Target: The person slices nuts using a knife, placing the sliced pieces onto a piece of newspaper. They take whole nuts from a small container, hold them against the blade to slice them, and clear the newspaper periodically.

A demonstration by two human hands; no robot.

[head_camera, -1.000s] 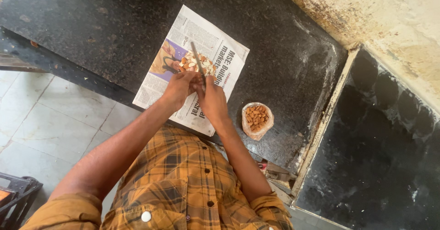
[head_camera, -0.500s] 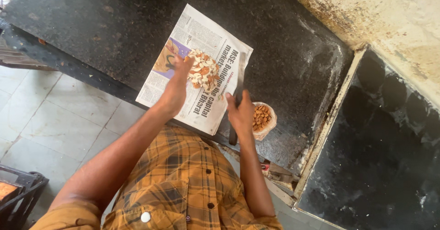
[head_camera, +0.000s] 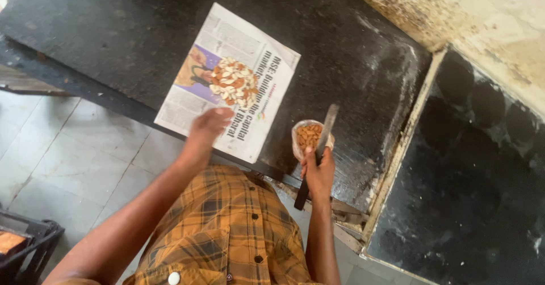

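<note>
From the head view: your right hand (head_camera: 319,174) had swung off the newspaper sheet (head_camera: 227,83) since a second earlier, fingers wrapped round the dark-handled knife (head_camera: 315,154), tip over the small clear bag of whole almonds (head_camera: 307,137). Your left hand (head_camera: 209,127) hovered, fingers loosely curled, just short of the chopped almond pile (head_camera: 234,83). Black stone counter (head_camera: 113,35), nothing blocking.

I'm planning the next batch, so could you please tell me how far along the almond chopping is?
Done: a pile of cut almond pieces lies on the newspaper. In hand: the right hand holds a knife over the small bag of whole almonds; the left hand rests at the newspaper's near edge. Left: the bag holds many uncut almonds, so plenty probably remains.
</note>
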